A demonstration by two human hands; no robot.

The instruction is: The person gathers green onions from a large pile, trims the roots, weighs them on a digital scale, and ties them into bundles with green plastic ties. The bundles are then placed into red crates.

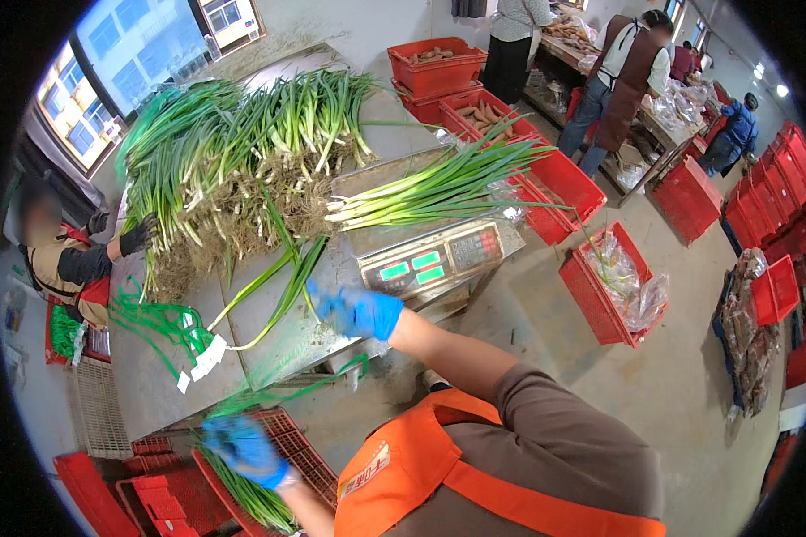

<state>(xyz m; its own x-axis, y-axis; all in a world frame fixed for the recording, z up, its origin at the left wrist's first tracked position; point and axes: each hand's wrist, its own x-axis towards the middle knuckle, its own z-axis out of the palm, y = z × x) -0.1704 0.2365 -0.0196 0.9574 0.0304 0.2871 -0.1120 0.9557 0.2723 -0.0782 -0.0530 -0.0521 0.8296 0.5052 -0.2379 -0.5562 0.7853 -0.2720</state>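
My left hand (245, 451), in a blue glove and blurred by motion, is low in front of the table's edge. It grips a strip of green mesh netting (289, 391) that stretches up and to the right. Near the front edge of the metal table (168, 409) is my right hand (363, 312), also gloved in blue; blur hides whether its fingers hold anything. Just beyond it stands a digital scale (436, 258) with lit green displays. A trimmed bunch of scallions (403, 194) lies on the scale. Loose scallion stalks (289, 288) rest left of my right hand.
Rooty scallions (242, 168) are heaped across the table's far side. Green mesh bags with white tags (208, 359) lie at the left. A co-worker's gloved hand (138, 236) touches the heap. Red crates (614, 282) stand rightward; one below my left hand holds scallions (252, 493).
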